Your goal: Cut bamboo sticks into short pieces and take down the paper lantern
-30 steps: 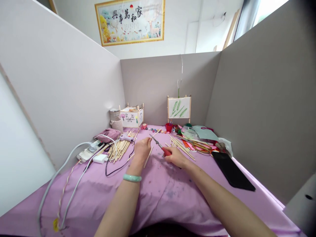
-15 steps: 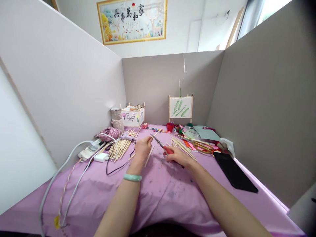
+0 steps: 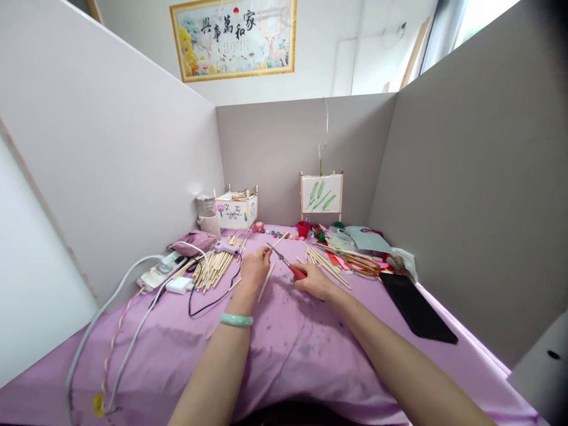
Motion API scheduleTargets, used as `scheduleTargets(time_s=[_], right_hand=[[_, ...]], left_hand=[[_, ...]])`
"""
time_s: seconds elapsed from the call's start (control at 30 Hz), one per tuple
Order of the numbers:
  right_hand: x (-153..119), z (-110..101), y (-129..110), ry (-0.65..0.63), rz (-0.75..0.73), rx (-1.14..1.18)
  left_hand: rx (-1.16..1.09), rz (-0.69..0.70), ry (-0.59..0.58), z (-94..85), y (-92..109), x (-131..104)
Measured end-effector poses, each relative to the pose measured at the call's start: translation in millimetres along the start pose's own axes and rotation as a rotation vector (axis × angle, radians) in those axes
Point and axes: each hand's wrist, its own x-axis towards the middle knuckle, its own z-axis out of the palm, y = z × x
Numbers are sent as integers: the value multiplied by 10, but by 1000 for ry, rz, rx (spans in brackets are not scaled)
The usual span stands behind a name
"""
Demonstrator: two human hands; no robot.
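My left hand (image 3: 255, 271), with a pale green bangle on the wrist, is closed in a pinch over the middle of the table. From its fingertips a thin wooden stick (image 3: 281, 238) points away to the upper right. My right hand (image 3: 314, 280) is wrapped round the red handle of a pair of scissors (image 3: 284, 259). The metal blades reach to the left fingertips and cross the stick's near part; whether they touch it I cannot tell. Below the hands a loose stick (image 3: 266, 283) lies on the purple cloth (image 3: 293, 355).
On the left are a stick pile (image 3: 217, 269), a glue gun (image 3: 227, 246), a power strip (image 3: 160, 272) and cables. More sticks (image 3: 326, 266) lie right, near a black phone-like slab (image 3: 417, 307). Behind stand a painted box lantern (image 3: 235, 212), a red cup (image 3: 303, 229) and a framed leaf picture (image 3: 322, 195).
The view has shifted slightly, moving the scene a little left. Both hands keep nearly the same pose, with the scissors still at the left fingertips.
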Motion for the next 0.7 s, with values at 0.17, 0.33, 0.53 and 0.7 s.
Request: scheduleTargets(time_s=[0.17, 0.33, 0.53, 0.7], right_hand=[[-5, -19, -13, -36, 34, 56], [-55, -52, -52, -47, 69, 121], [-109, -100, -134, -71, 51, 155], [-93, -83, -96, -48, 53, 91]], left_hand=[[55, 48, 47, 46, -31, 9], [46, 49, 25, 19, -17, 2], [7, 65, -16, -9, -2, 1], [49, 104, 4, -4, -27, 10]])
